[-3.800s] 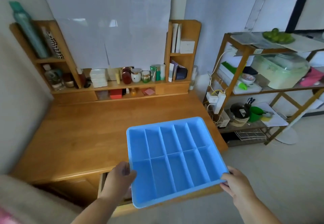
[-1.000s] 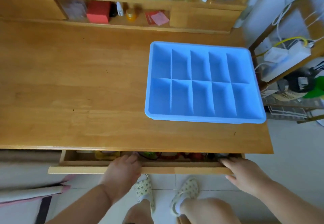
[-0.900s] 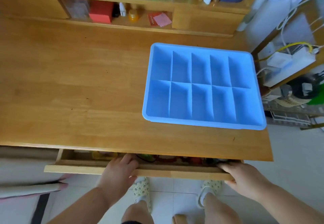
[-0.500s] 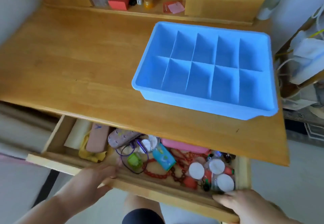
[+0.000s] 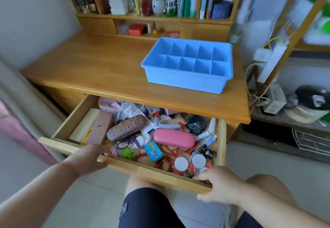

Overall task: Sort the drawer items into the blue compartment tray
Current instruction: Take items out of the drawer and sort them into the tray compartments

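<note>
At the front rail of the open drawer (image 5: 125, 165), toward its left end: left hand (image 5: 89, 158), fingers curled over the rail's top edge and gripping it. Just beyond that hand, inside the drawer: a tan flat box (image 5: 100, 127), a cream one to its left, then a patterned brown glasses case (image 5: 127, 127) lying tilted. Between the two hands, close behind the rail: a purple cord loop, a green skull trinket (image 5: 127, 153), a small teal packet (image 5: 153, 151), red beads (image 5: 171, 153). Farther in, a pink glasses case (image 5: 174, 138) and a black compact (image 5: 196, 124). Just ahead of the right hand: white round lids (image 5: 181, 163). At the rail's right end: right hand (image 5: 218, 185), fingers over the top and thumb below the front, clamped on the wood. Well beyond both hands, up on the table (image 5: 100, 69), nearer the right hand's side: blue compartment tray (image 5: 185, 79), cells bare.
</note>
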`<action>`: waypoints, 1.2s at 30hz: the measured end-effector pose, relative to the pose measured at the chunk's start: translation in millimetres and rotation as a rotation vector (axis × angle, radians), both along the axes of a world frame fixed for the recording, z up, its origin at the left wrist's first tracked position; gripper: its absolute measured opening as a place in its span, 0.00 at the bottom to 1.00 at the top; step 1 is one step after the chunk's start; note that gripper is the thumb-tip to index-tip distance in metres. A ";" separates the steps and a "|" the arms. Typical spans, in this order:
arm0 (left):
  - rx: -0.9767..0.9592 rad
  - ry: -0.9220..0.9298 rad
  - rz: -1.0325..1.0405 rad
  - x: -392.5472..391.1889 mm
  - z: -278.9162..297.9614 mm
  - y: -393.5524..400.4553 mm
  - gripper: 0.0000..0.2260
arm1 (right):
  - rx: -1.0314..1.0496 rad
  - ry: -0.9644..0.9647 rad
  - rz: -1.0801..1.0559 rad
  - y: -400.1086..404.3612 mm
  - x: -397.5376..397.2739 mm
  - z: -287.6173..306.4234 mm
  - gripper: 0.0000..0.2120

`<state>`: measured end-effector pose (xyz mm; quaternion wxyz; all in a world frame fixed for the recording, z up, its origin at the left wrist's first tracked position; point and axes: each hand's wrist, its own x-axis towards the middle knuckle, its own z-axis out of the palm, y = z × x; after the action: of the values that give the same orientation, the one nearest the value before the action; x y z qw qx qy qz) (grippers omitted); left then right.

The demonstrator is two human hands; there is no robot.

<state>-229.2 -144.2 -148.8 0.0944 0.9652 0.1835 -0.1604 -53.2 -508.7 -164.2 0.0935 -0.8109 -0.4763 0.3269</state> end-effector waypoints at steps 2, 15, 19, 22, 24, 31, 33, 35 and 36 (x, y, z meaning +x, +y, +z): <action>0.043 -0.002 0.013 -1.4 -4.1 1.7 0.08 | -0.028 0.012 0.002 3.7 -8.1 -4.1 0.19; -0.298 -0.120 0.052 48.4 18.3 -52.9 0.06 | 0.277 0.020 -0.404 -1.9 37.9 11.2 0.06; -0.428 -0.223 0.020 101.2 -3.8 -115.5 0.04 | 0.638 -0.417 -0.387 16.4 84.4 49.6 0.04; -0.419 -0.087 0.021 129.7 -33.9 -149.9 0.08 | 0.746 -0.730 -0.307 52.6 126.7 79.5 0.12; -0.377 -0.007 0.024 140.0 -49.0 -160.2 0.12 | 0.620 -0.814 -0.295 77.8 152.2 91.0 0.21; -0.274 0.103 0.040 148.5 -67.4 -165.4 0.16 | 0.537 -0.677 -0.495 89.2 182.3 83.7 0.12; -0.252 0.112 0.023 149.0 -68.5 -167.6 0.17 | 0.579 -0.705 -0.487 74.2 175.8 80.4 0.11; -0.234 0.115 -0.010 149.6 -68.4 -169.7 0.19 | 0.586 -0.716 -0.457 60.2 169.3 78.0 0.10; -0.229 0.116 -0.026 149.6 -67.9 -170.8 0.20 | 0.595 -0.717 -0.440 54.6 166.6 78.2 0.11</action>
<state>-79.6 -315.0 -216.7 0.1912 0.9396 0.1565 -0.2369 113.4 -454.1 -86.0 0.2177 -0.8913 -0.3690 -0.1486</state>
